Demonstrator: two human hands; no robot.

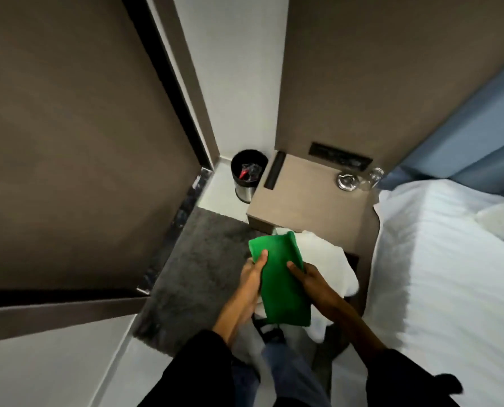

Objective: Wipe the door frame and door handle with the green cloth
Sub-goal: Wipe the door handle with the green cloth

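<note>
Green cloth (283,284), folded flat, is sitting between our 2 hands at waist height, above a white towel (327,259). Our left hand (252,277) is pinching its left edge, our right hand (312,279) its right. It looks soft, light and limp, so we are judging a bunched palm grip best for wiping.

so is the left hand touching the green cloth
Touching: the head view shows the left hand with its thumb pressed on the green cloth.
</note>
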